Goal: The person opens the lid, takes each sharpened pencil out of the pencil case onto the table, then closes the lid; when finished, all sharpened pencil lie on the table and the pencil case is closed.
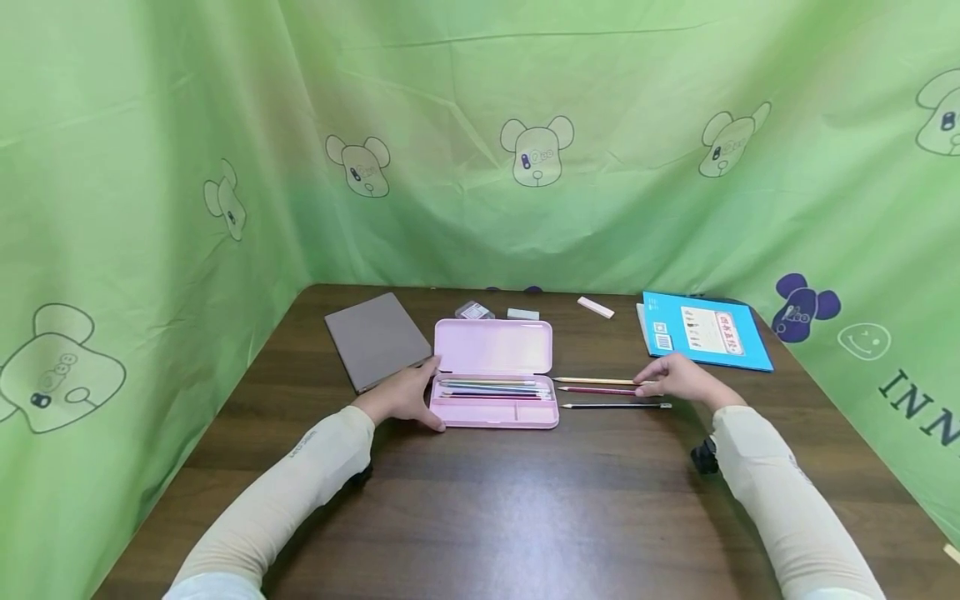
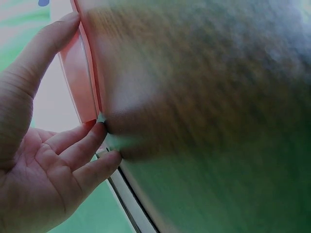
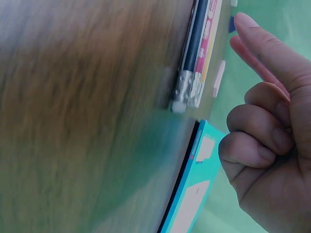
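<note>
A pink pencil case [image 1: 497,423] lies with its lid [image 1: 492,347] raised, and several coloured pencils [image 1: 495,391] sit in its long compartment. My left hand [image 1: 405,393] spans the case's left end, thumb at the front corner and fingers at the back; the left wrist view shows this hand [image 2: 53,160] holding the edge. Three pencils lie right of the case: yellow [image 1: 585,380], dark red [image 1: 592,390] and black [image 1: 615,406]. My right hand [image 1: 686,381] is over the yellow and red pencils' right ends. In the right wrist view, that hand's [image 3: 272,121] thumb and index finger extend, the others curled.
A grey notebook [image 1: 378,337] lies left of the case. Behind the lid are a small clear-and-dark item [image 1: 475,311] and a pale eraser-like block [image 1: 522,314]. A pinkish-white stick [image 1: 596,307] lies farther right, and a blue booklet [image 1: 708,333] lies beyond my right hand.
</note>
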Motion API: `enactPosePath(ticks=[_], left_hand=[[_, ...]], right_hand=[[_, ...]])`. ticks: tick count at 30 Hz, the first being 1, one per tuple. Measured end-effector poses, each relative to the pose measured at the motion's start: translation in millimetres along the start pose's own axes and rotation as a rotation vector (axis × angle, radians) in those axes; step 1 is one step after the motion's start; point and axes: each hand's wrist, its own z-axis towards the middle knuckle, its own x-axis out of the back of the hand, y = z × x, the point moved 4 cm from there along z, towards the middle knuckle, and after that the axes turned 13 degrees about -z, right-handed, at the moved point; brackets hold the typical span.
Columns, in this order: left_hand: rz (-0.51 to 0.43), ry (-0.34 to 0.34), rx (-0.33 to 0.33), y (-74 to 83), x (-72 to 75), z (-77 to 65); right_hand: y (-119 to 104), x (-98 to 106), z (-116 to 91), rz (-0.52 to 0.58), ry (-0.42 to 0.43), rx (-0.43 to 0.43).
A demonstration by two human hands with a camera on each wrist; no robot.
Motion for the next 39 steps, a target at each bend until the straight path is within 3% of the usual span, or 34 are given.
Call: enactPosePath(ticks=[14, 24, 32, 39], left_hand=[[-0.004, -0.001, 0.013, -1.8, 0.2, 0.7], [-0.016, -0.006, 0.016, 0.4, 1.8, 1.4], [-0.016, -0.006, -0.001, 1.5, 1.4, -0.4], [-0.016, -0.01, 0.025, -0.7, -0.5, 2.0]], right_hand=[[-30, -13, 23, 0.074, -0.022, 0.052], [-59, -17, 44, 0.005, -0.009, 0.153], [-83, -25, 56, 0.02, -0.052, 0.195], [-102, -31, 62, 0.013, -0.061, 0.251]])
